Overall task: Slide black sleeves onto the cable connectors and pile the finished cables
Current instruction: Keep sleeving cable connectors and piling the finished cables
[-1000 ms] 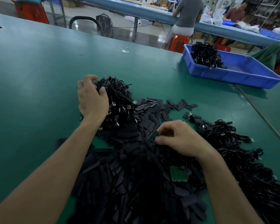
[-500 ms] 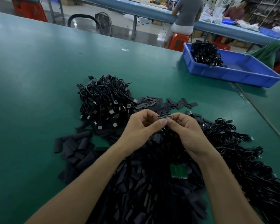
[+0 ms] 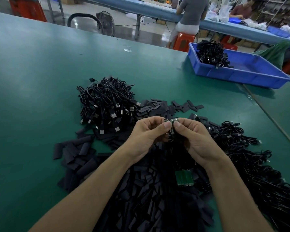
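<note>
Since a second ago the left hand [image 3: 146, 133] has come off the pile of finished cables [image 3: 107, 104] and met the right hand [image 3: 197, 139] above the heap of black sleeves [image 3: 141, 198]. Both hands are raised off the green surface [image 3: 32, 84], thumbs almost touching. Each grip is clamped, thumb against forefinger, on one end of a small green cable connector [image 3: 172, 120], and its black lead hangs down between the palms. Whether a sleeve is on it cannot be told. The finished pile lies just left of the hands, and a tangle of black cables [image 3: 251, 158] lies to their right. A green circuit-board strip [image 3: 184, 178] rests on the sleeves beneath the right wrist. At the far right, a blue tray [image 3: 258, 77] holds a clump of cables [image 3: 211, 54].
</note>
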